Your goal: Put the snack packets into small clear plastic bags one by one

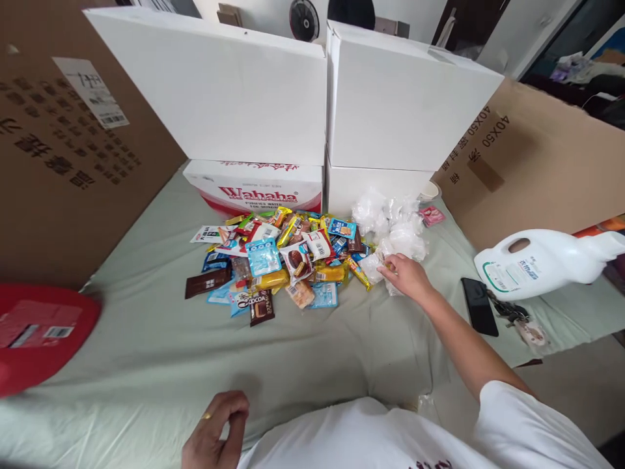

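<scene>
At the right side of the head view, my right hand (pixel 404 275) reaches into a heap of clear plastic bags (pixel 407 238). Its fingertips are pinched on one crumpled clear plastic bag (pixel 372 267) at the near left of the heap. Just left of it lies a pile of wrapped snacks (pixel 297 257), with a yellow stick-shaped packet (pixel 359 273) closest to the hand. My left hand (pixel 217 426), a ring on one finger, rests near the front of the green cloth (pixel 312 352). Its fingers are curled in with nothing visible in them.
White boxes (pixel 254 185) stand behind the snacks, with brown cardboard panels (pixel 532 156) at both sides. On the right are a white jug (pixel 541 264) lying on its side, a black phone (pixel 479 306) and keys (pixel 510 309). A red object (pixel 43 339) sits at left.
</scene>
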`<state>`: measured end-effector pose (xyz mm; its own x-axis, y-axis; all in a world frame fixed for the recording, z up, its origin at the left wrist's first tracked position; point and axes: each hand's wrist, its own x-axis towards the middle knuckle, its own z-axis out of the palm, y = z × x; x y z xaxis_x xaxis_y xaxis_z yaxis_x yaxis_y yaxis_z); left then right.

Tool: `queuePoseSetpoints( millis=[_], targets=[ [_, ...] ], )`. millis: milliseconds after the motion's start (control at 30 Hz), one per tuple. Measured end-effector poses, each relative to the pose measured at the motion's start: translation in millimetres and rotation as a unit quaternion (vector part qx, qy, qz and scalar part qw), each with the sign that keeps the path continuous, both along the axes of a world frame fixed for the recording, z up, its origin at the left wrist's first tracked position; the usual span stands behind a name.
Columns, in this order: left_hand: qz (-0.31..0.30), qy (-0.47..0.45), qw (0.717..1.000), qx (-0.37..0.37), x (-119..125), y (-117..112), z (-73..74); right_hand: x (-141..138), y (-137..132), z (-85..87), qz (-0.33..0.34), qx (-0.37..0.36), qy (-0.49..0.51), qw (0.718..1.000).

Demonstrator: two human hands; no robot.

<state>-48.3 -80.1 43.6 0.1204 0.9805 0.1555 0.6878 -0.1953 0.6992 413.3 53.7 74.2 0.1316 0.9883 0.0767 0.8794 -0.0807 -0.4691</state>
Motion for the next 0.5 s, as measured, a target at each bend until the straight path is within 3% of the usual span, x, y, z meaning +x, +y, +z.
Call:
queuePoseSetpoints(
  millis=[67,167,233,300,400,467,500],
  targets=[
    [-0.022,-0.038,0.999,-0.005,11.6,4.2,2.5,-13.7,-0.4,-11.1,-0.067,0.003,0.022,0.997],
    [-0.053,-0.137,0.987,-0.061,34.3,12.3,2.5,-27.1,-7.7,-12.9,-0.081,0.033,0.066,0.994],
    [-0.046,-0.243,0.959,-0.141,53.8,20.6,0.3,-43.5,-22.9,-8.0,-0.092,0.071,0.182,0.976],
    [-0.018,-0.383,0.888,-0.254,76.4,32.2,-2.5,-71.1,-43.8,-5.1,-0.110,0.057,0.387,0.914],
    [-0.024,-0.569,0.721,-0.394,109.5,53.5,-6.6,-124.5,-74.9,-10.3,-0.093,-0.105,0.607,0.782],
    [-0.058,-0.616,0.638,-0.458,124.7,66.0,-9.8,-154.3,-89.2,-17.8,-0.067,-0.194,0.636,0.744],
    [-0.062,-0.621,0.623,-0.472,129.3,70.7,-11.4,-164.2,-93.7,-21.5,-0.059,-0.212,0.632,0.743]
  ],
)
